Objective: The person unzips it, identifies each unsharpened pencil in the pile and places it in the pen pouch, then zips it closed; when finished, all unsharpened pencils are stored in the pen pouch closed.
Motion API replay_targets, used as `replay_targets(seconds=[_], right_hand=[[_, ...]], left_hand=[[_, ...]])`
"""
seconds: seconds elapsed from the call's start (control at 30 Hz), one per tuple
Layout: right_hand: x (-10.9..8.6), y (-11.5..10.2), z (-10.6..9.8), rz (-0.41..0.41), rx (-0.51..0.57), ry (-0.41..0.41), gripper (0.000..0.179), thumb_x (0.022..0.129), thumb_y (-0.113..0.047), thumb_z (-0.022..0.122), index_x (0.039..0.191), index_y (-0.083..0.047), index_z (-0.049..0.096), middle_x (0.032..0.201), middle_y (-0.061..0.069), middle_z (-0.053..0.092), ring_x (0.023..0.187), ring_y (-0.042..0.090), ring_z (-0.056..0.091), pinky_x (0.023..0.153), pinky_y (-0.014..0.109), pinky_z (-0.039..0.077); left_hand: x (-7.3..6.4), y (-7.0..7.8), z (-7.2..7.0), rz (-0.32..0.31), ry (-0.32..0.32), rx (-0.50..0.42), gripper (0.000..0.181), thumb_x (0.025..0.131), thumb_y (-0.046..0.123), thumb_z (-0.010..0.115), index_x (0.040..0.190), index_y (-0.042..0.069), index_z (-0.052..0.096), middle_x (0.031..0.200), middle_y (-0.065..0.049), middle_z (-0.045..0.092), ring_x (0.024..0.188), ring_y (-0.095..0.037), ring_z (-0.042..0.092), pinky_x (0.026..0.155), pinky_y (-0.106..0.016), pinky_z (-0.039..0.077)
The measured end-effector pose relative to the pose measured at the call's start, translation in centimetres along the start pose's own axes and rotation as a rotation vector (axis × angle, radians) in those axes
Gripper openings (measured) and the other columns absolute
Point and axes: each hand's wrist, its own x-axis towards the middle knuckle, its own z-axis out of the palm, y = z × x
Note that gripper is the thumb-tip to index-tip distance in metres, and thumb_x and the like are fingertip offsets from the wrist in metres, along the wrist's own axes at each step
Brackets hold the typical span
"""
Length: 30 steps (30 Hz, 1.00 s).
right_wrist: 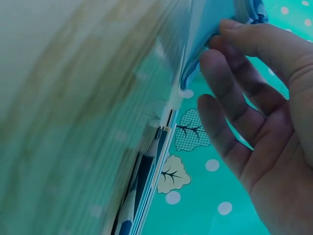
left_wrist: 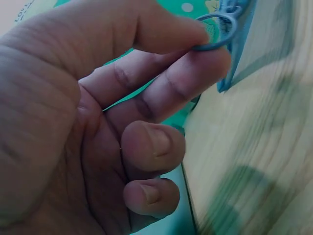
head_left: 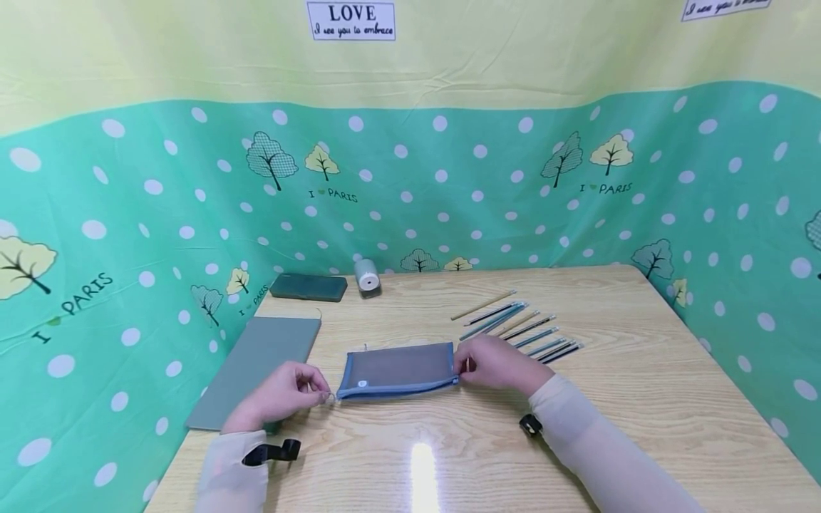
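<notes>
A flat blue-edged zip pouch [head_left: 400, 365] with a see-through, mesh-like face lies on the table, its zipper along the near side. At its left end my left hand [head_left: 288, 393] pinches the zipper's pull ring [left_wrist: 215, 46] between thumb and forefinger, with the other fingers loosely bent. My right hand [head_left: 497, 362] grips the pouch's right edge by the zipper end, thumb against the forefinger. Beyond the right hand, several pencils [head_left: 489, 320] in blue, black and wood colours lie fanned out, partly hidden by that hand.
A flat grey board [head_left: 263, 363] lies at the left, partly under the left forearm. Toward the back stand a dark green case [head_left: 309, 287] and a small pale cylinder [head_left: 368, 274] with a hole in its end. A dotted green curtain [head_left: 442, 178] surrounds the table.
</notes>
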Motion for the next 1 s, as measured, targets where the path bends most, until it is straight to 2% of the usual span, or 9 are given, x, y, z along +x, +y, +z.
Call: replay_targets(seconds=[0.13,0.3,0.57,0.7,1.0], right_hand=[[-0.05,-0.2,0.18,0.0,-0.026,-0.035,0.022,0.087,-0.008,0.081,0.081,-0.029,0.074,0.083,-0.02,0.064,0.073,0.0,0.059,0.068,0.024,0.053],[-0.06,-0.36,0.33,0.002,0.004,-0.062,0.02,0.085,-0.005,0.082,0.085,-0.024,0.076,0.086,-0.014,0.069,0.075,0.004,0.062,0.069,0.026,0.053],[0.01,-0.31,0.64,0.025,0.031,-0.067,0.014,0.086,-0.008,0.083,0.091,-0.021,0.079,0.09,-0.011,0.07,0.076,0.002,0.063,0.07,0.026,0.054],[-0.03,-0.43,0.58,0.027,0.062,-0.061,0.013,0.086,-0.008,0.083,0.095,-0.017,0.081,0.091,-0.009,0.07,0.076,0.001,0.063,0.07,0.025,0.055],[-0.25,-0.53,0.53,0.042,0.071,-0.04,0.018,0.089,-0.01,0.083,0.107,-0.012,0.082,0.098,-0.004,0.07,0.078,0.001,0.063,0.071,0.025,0.055]], left_hand=[[0.21,-0.32,0.19,-0.013,-0.083,-0.027,0.008,0.089,0.006,0.079,0.093,0.013,0.079,0.083,-0.004,0.074,0.058,-0.006,0.051,0.05,-0.023,0.042],[0.25,-0.5,0.45,-0.039,-0.142,-0.042,0.01,0.087,0.001,0.076,0.092,0.009,0.078,0.084,-0.009,0.075,0.056,-0.005,0.051,0.05,-0.021,0.043],[0.01,-0.18,0.76,-0.096,-0.172,-0.111,0.007,0.086,0.001,0.079,0.089,0.008,0.077,0.081,-0.014,0.074,0.057,-0.009,0.055,0.051,-0.021,0.043],[0.0,-0.38,0.81,-0.094,-0.185,-0.12,0.005,0.087,0.002,0.079,0.09,0.005,0.076,0.081,-0.014,0.074,0.058,-0.009,0.056,0.051,-0.02,0.044],[-0.1,-0.33,0.95,-0.067,-0.226,-0.11,0.008,0.087,0.003,0.079,0.088,0.01,0.076,0.081,-0.012,0.075,0.061,-0.007,0.06,0.055,-0.019,0.047]])
